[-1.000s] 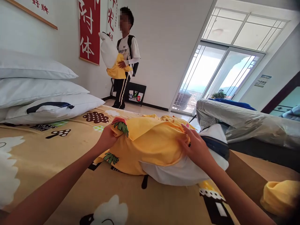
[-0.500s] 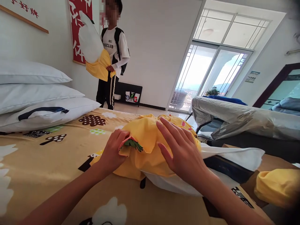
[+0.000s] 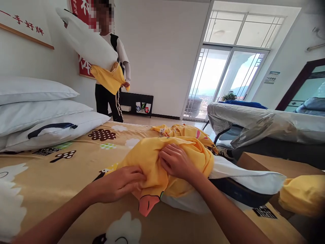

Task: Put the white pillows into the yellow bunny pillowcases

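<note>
A white pillow (image 3: 248, 181) with a dark stripe lies on the bed, half inside a yellow printed pillowcase (image 3: 149, 159). My left hand (image 3: 119, 183) grips the near edge of the yellow pillowcase with its fingers closed on the cloth. Curled into the bunched fabric on top of the pillow, my right hand (image 3: 176, 162) is closed too. The pillow's bare end sticks out to the right.
The bed has a tan cartoon-print sheet (image 3: 63, 176). Three white pillows (image 3: 38, 112) are stacked at the left. A person (image 3: 111, 74) stands by the wall holding a white pillow in a yellow case. A silver-covered sofa (image 3: 266, 125) stands at the right. Another yellow cloth (image 3: 302, 196) lies at the right edge.
My right hand went from lying flat on the pillowcase to gripping it. My left hand slid nearer along the cloth's edge. The standing person came closer and lifted their pillow higher.
</note>
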Demonstrator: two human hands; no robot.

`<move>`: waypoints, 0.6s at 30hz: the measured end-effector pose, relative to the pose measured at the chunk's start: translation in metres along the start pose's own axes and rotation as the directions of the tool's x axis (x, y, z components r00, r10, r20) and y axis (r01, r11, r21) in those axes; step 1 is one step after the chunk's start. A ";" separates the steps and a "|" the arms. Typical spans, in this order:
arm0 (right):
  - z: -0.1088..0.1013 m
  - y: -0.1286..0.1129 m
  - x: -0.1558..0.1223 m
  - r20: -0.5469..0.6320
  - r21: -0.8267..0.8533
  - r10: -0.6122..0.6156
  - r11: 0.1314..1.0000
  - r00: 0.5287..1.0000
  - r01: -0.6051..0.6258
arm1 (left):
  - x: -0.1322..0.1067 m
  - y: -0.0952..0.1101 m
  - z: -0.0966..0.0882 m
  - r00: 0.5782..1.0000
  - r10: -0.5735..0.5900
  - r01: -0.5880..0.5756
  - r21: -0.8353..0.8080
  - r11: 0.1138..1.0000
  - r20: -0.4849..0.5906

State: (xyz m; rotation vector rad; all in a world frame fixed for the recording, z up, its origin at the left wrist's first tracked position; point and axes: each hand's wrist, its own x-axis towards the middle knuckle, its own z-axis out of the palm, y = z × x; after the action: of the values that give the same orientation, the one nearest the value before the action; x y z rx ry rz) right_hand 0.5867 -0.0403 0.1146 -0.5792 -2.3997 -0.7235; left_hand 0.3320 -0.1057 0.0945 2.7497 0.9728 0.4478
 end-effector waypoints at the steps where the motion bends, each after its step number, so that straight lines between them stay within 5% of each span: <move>1: -0.005 -0.001 -0.004 0.020 0.040 -0.012 0.999 1.000 0.011 | 0.004 -0.001 0.005 0.999 -0.016 0.017 0.027 0.999 -0.052; 4: -0.014 -0.002 -0.016 0.056 0.077 -0.033 0.997 0.998 0.028 | 0.019 -0.009 0.031 0.954 -0.013 0.101 0.278 0.955 -0.301; 8: -0.014 -0.001 -0.026 0.097 -0.045 -0.021 0.999 0.995 0.026 | 0.032 -0.026 0.062 0.867 0.279 0.033 0.606 0.795 -0.412; 14: -0.013 0.001 -0.022 0.053 -0.151 -0.014 0.988 0.998 0.022 | 0.015 -0.043 0.062 0.747 0.484 -0.133 0.611 0.781 -0.456; 18: -0.014 -0.007 -0.015 -0.007 -0.160 -0.064 0.985 0.998 0.062 | 0.002 -0.036 0.050 0.755 0.439 -0.164 0.508 0.845 -0.487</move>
State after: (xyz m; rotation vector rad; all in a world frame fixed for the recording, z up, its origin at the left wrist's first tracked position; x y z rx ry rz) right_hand 0.6002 -0.0579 0.1125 -0.5634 -2.3728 -0.9500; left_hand 0.3300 -0.0811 0.0382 3.2788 0.7802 1.3746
